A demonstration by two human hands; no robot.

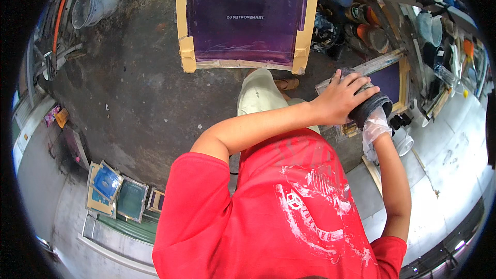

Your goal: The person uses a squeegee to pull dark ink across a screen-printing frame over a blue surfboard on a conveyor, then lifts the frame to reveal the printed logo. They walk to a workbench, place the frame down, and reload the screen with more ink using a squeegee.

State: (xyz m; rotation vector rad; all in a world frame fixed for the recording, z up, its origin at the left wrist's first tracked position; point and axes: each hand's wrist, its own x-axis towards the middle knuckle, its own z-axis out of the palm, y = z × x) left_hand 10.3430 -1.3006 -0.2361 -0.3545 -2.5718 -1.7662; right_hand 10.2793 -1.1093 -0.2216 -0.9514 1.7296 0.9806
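My left hand (pixel 343 97) reaches across my body to the right, its fingers spread around a dark, stained jar (pixel 380 104) that lies tilted. My right hand (pixel 376 125) wears a clear plastic glove and is pushed into the jar's mouth; its fingers are hidden inside. Ahead of me stands a printing screen (pixel 237 33) with a purple mesh, its side edges covered with tan tape. The jar is apart from this screen, to its lower right.
A translucent bucket (pixel 93 8) lies on the dark floor at far left. Several small framed screens (pixel 131 199) lean at lower left. On the right are another purple screen (pixel 387 83), a rack of stained containers (pixel 371 37) and a white tub (pixel 403 143).
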